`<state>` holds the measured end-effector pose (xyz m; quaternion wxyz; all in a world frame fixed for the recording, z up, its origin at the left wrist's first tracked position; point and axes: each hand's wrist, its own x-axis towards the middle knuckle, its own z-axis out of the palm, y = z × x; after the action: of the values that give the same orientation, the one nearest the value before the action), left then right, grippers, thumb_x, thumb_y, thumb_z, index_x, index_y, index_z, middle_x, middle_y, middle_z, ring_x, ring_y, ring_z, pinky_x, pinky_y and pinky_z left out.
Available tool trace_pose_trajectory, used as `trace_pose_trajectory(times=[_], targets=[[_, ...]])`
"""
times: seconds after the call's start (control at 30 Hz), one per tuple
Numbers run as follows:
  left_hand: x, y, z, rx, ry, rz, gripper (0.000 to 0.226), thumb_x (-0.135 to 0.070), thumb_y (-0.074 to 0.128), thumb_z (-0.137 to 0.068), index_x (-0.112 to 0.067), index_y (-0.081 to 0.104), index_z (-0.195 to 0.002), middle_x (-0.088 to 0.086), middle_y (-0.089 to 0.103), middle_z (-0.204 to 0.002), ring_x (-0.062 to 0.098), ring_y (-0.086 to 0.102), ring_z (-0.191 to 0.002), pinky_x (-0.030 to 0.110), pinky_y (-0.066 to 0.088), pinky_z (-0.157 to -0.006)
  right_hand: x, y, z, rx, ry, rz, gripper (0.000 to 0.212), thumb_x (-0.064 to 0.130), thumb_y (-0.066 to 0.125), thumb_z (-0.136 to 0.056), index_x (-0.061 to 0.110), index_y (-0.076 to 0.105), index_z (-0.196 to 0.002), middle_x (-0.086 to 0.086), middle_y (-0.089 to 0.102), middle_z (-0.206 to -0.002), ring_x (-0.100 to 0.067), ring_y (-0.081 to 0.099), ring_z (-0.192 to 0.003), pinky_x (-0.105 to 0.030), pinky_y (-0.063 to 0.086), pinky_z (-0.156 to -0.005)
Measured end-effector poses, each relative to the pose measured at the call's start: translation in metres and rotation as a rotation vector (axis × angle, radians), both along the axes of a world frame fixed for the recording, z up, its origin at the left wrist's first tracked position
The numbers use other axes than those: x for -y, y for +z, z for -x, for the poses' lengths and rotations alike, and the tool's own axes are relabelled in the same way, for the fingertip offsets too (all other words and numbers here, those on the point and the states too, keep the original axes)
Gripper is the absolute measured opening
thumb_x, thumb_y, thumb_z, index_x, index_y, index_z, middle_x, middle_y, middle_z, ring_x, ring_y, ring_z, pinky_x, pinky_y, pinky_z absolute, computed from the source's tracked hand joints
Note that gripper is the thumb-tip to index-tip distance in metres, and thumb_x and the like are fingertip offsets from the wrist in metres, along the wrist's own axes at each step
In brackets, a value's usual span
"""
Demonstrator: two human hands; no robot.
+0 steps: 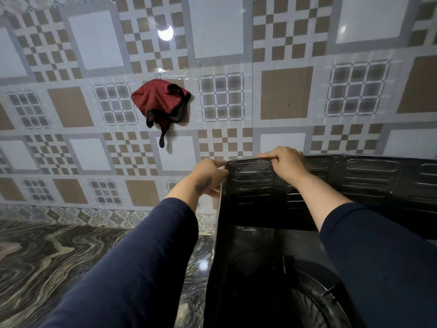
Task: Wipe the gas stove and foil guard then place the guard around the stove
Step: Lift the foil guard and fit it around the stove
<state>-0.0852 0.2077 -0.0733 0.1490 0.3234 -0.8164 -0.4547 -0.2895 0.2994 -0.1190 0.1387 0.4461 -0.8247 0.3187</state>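
Observation:
A dark embossed foil guard stands upright along the back and left side of a black gas stove. My left hand pinches the guard's upper left corner where the back panel meets the side panel. My right hand grips the top edge of the back panel just to the right of that corner. A round burner part shows at the bottom, partly hidden by my right sleeve.
A red cloth with black trim hangs on the tiled wall above and left of the stove. A marbled dark countertop stretches to the left of the guard.

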Motion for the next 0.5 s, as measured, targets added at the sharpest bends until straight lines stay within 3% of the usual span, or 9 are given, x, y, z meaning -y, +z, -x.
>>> trace_pose_trajectory(times=[0.27,0.3,0.37,0.43,0.5], targets=[[0.0,-0.001,-0.006,0.025,0.026,0.115,0.044,-0.018,0.049,-0.097,-0.02,0.044,-0.14,-0.004,0.056,-0.069,0.006,0.052,-0.057,0.015,0.044,-0.032,0.002,-0.004,-0.015,-0.065,0.061,0.069,0.03,0.015,0.06,-0.091,0.033,0.066,-0.115,0.002,0.073,-0.104,-0.023,0.058,-0.097,-0.037,0.039,-0.091],[0.0,-0.001,-0.006,0.026,0.033,0.127,0.043,-0.02,0.049,-0.097,-0.021,0.044,-0.14,-0.003,0.059,-0.074,0.007,0.053,-0.06,0.016,0.046,-0.035,0.001,-0.004,-0.017,-0.069,0.057,0.07,0.031,0.015,0.06,-0.091,0.032,0.066,-0.115,0.002,0.072,-0.105,-0.023,0.058,-0.098,-0.038,0.038,-0.091],[0.0,-0.001,-0.007,0.048,0.034,0.184,0.044,-0.026,0.048,-0.097,-0.024,0.045,-0.141,0.004,0.067,-0.103,0.016,0.062,-0.08,0.022,0.053,-0.049,0.001,-0.003,-0.019,-0.081,0.047,0.073,0.03,0.016,0.061,-0.09,0.032,0.066,-0.116,0.003,0.072,-0.108,-0.022,0.057,-0.1,-0.037,0.037,-0.092],[0.001,-0.002,-0.008,0.069,0.028,0.223,0.044,-0.031,0.047,-0.097,-0.025,0.045,-0.14,0.008,0.062,-0.125,0.021,0.062,-0.097,0.027,0.055,-0.062,0.002,-0.002,-0.021,-0.088,0.052,0.072,0.03,0.017,0.062,-0.089,0.032,0.066,-0.115,0.003,0.071,-0.11,-0.022,0.057,-0.102,-0.038,0.036,-0.093],[0.001,-0.002,-0.008,0.068,0.021,0.22,0.044,-0.033,0.047,-0.097,-0.025,0.044,-0.141,0.008,0.06,-0.128,0.017,0.059,-0.09,0.022,0.05,-0.05,0.004,-0.001,-0.024,-0.088,0.055,0.056,0.03,0.018,0.062,-0.089,0.033,0.066,-0.116,0.004,0.071,-0.111,-0.022,0.056,-0.104,-0.038,0.035,-0.094]])
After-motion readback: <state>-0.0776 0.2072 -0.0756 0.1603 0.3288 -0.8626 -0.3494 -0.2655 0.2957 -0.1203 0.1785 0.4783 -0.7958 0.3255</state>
